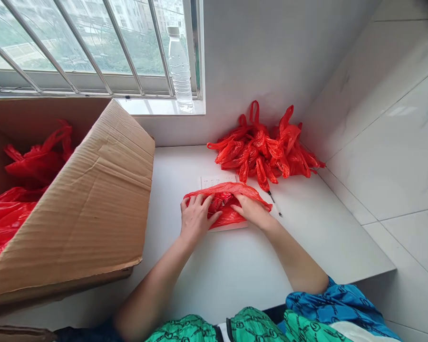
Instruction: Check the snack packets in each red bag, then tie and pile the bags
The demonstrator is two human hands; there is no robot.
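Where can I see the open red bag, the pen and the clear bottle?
Open red bag (pixel 231 218): head view, on its near side.
Pen (pixel 275 204): head view, on the middle of its barrel.
Clear bottle (pixel 180 71): head view, on the middle of its body.

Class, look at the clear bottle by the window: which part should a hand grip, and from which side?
Probably its ridged middle, from the room side: the bottle stands upright on the sill, its round body faces the room, and the window bars are behind it.
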